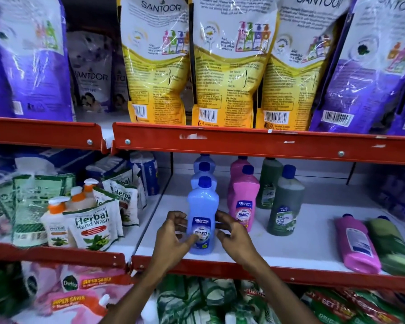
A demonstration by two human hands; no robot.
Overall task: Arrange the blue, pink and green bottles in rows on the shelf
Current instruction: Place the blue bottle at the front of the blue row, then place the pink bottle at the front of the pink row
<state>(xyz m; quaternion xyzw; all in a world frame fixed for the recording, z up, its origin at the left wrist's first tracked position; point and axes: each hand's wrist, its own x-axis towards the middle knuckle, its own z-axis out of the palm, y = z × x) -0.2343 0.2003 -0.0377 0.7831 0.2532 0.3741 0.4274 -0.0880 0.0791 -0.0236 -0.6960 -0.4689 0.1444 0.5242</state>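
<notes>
On the white middle shelf (297, 249) three upright rows run front to back. The front blue bottle (202, 204) stands near the shelf edge with two more blue bottles (204, 181) behind it. My left hand (173, 235) cups its left side with the thumb on the label. My right hand (232, 232) touches its right side with curled fingers. To the right stands a pink bottle (244, 197) with another pink one (240, 166) behind. Further right are two green bottles (287, 197), one behind the other. A pink bottle (357, 246) and a green bottle (393, 251) lie flat at the right.
Herbal hand wash pouches (91, 225) and pump bottles (56, 220) fill the neighbouring bay on the left. Large Santoor refill pouches (227, 66) stand on the shelf above, behind a red rail (243, 141). Pink and green packs fill the shelf below.
</notes>
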